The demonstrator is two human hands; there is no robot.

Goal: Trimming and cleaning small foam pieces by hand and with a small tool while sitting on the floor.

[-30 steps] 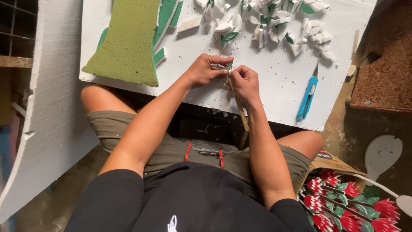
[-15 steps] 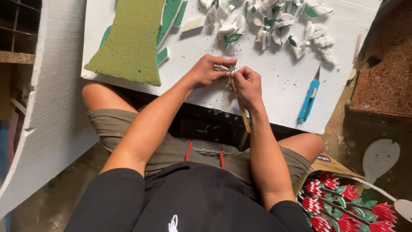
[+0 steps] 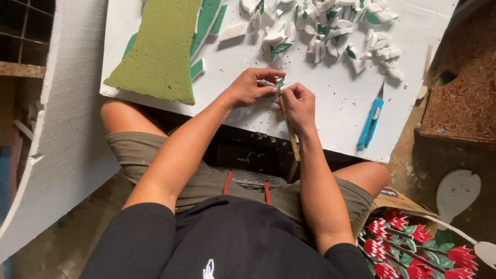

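My left hand (image 3: 249, 86) pinches a small green-and-white foam leaf piece (image 3: 279, 86) above the near edge of a white foam board (image 3: 330, 103). Pressed against it, my right hand (image 3: 296, 105) grips a thin wooden stick (image 3: 293, 142) that slants down toward my lap. The two hands touch at the fingertips. A pile of cut foam leaf pieces (image 3: 330, 31) lies on the board beyond the hands.
A blue utility knife (image 3: 370, 124) lies on the board to the right. A large green foam shape (image 3: 160, 46) rests at the board's left. A big white foam sheet (image 3: 62, 129) leans at the left. Red-and-green foam flowers (image 3: 413, 248) lie at the lower right.
Both hands stay together at the board's edge, working the small leaf piece; the view has shifted slightly. Nothing else moved.
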